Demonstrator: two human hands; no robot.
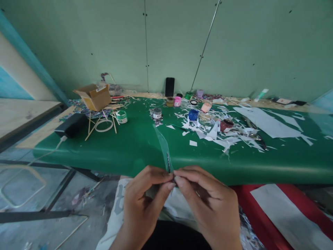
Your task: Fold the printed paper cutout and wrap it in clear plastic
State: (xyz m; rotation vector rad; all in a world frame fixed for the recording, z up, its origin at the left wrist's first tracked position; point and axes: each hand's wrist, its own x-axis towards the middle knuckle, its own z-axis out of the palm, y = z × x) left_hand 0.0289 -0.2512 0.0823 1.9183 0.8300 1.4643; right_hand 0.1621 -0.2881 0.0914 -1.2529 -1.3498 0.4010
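Both my left hand [145, 201] and my right hand [210, 201] are closed in a pinch, their fingertips meeting in front of my body near the table's front edge. Between them they grip the lower end of a thin, see-through plastic strip [162, 144]. The strip points up and away from me over the green table cover. A narrow dark-and-white patterned piece [168, 161] shows along its lower part. What lies right under the fingertips is hidden.
White paper scraps [208, 133] surround a blue paint jar [193, 115] and a dark red jar [226, 125]. Left of them stand a grey jar [157, 113], a green jar [121, 117], a cardboard box [95, 97] and a black power bank [71, 125]. A phone [170, 86] leans against the wall.
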